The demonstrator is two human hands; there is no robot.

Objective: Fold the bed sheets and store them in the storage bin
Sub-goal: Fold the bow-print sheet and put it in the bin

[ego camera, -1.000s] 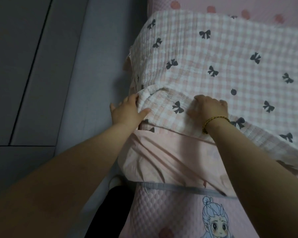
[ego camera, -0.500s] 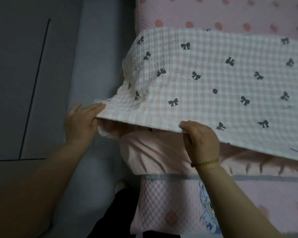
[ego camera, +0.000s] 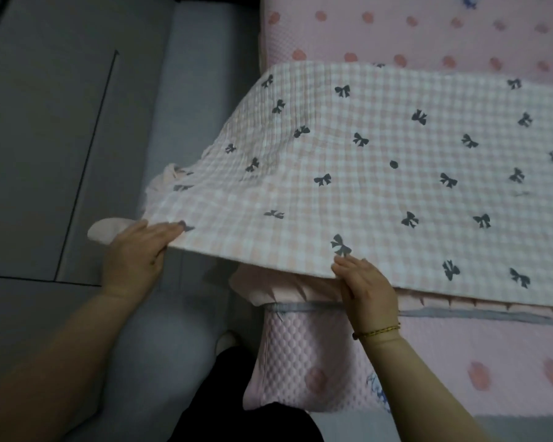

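we hold the bed sheet (ego camera: 380,173), a puckered pink-and-white check printed with small dark bows, lifted over the bed (ego camera: 300,371), whose quilted pink cover has round coral dots. our left hand (ego camera: 134,253) has its grip pinched on the near corner; our right hand (ego camera: 367,291), with a thin gold bracelet (ego camera: 377,330), pinches the near hem.
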